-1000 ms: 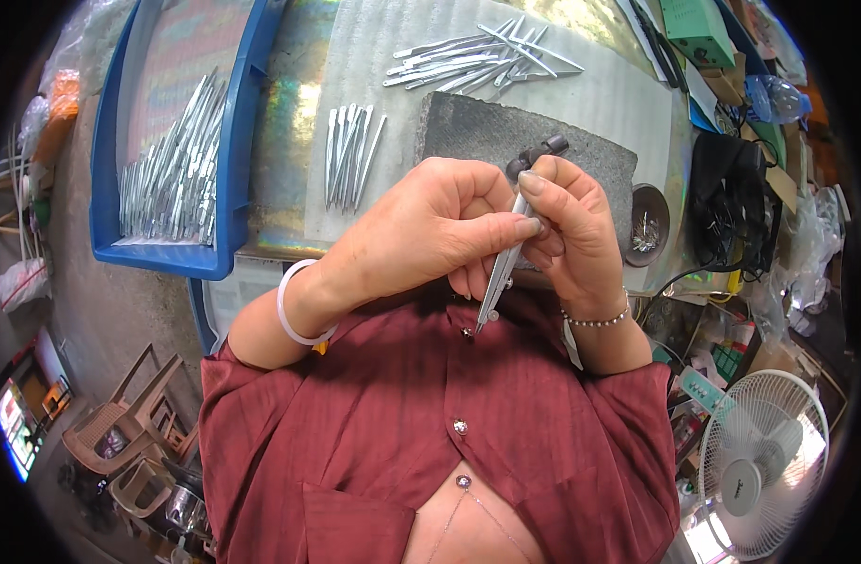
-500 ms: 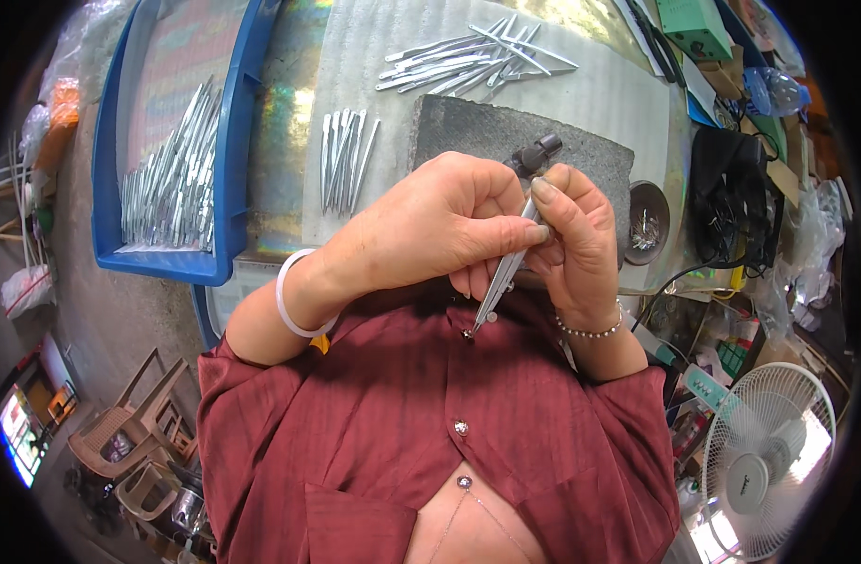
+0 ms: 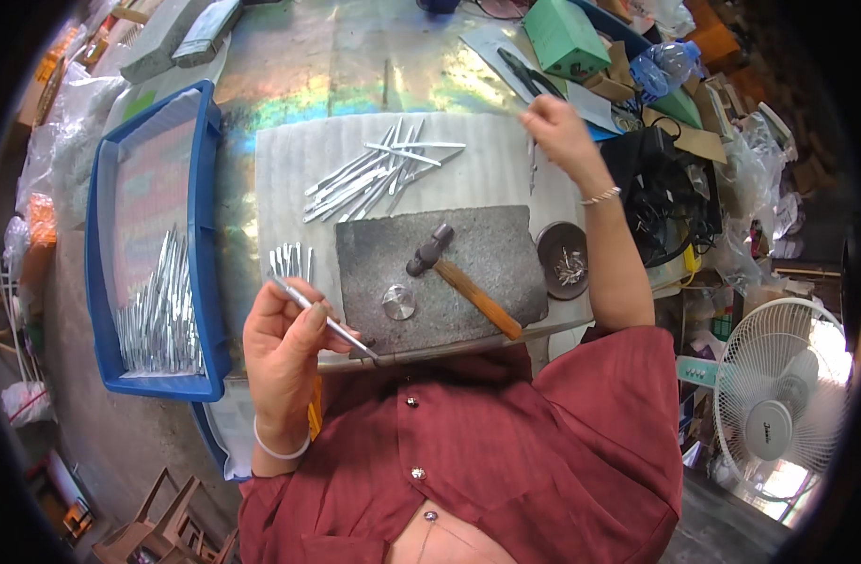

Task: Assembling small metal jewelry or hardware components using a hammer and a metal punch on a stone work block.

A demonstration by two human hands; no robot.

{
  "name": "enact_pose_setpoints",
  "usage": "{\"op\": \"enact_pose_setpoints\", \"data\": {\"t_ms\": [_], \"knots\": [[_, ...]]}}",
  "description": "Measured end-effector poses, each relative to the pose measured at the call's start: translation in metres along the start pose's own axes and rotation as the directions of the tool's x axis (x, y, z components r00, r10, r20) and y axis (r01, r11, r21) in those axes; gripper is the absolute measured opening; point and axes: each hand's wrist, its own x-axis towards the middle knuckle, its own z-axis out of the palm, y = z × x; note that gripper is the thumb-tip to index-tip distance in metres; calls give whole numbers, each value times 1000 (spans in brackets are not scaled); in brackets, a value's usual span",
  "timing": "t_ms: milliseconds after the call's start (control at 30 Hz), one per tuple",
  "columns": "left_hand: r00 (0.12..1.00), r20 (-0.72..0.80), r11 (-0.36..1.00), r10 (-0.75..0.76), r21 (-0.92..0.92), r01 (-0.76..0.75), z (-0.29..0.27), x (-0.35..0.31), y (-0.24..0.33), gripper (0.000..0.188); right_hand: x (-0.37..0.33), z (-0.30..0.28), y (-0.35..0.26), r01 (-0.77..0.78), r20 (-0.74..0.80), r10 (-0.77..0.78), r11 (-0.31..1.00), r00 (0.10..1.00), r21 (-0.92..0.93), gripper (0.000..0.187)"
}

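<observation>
At the near left of the slab, my left hand (image 3: 287, 340) is closed around a slim silver metal strip (image 3: 325, 320), which slants down to the right. My right hand (image 3: 560, 132) reaches to the far right, its fingers pinched together beside black-handled pliers (image 3: 524, 70). A thin dark piece (image 3: 532, 169) shows just below those fingers; whether they grip it is unclear. On the dark stone slab (image 3: 374, 254) lie a hammer (image 3: 468, 293) with a wooden handle and a round silver disc (image 3: 398, 302). A loose pile of silver strips (image 3: 374, 179) rests beyond the slab.
A blue tray (image 3: 214, 235) at the left holds many upright-leaning strips. Several more strips (image 3: 291, 260) lie beside the slab. A dark bowl (image 3: 548, 254) contains small metal bits. Farther right are a green box (image 3: 564, 39), a plastic bottle (image 3: 663, 68), a black bag (image 3: 651, 197) and a fan (image 3: 778, 399).
My hands have parted from holding metal strips together. My left hand moved left with a strip; my right hand went far to the right. The hammer, disc and slab are now uncovered.
</observation>
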Motion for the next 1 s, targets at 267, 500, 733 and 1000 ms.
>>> {"op": "enact_pose_setpoints", "data": {"t_ms": [267,500,733,1000], "knots": [[997,-65,908,-51,-419,19,-8,0,-26,9,-72,25,-100,148,122,-174,970,977,193,33],[970,150,787,-194,-566,245,8,2,-49,6,-155,59,-150,-80,263,-351,458,899,886,16],[966,197,962,-167,249,116,2,-29,-43,13,-170,70,-155,-391,471,-157,370,868,843,11],[952,211,943,-220,295,153,-1,-35,-41,10,-178,79,-158,-553,584,-48,270,810,788,9]]}}
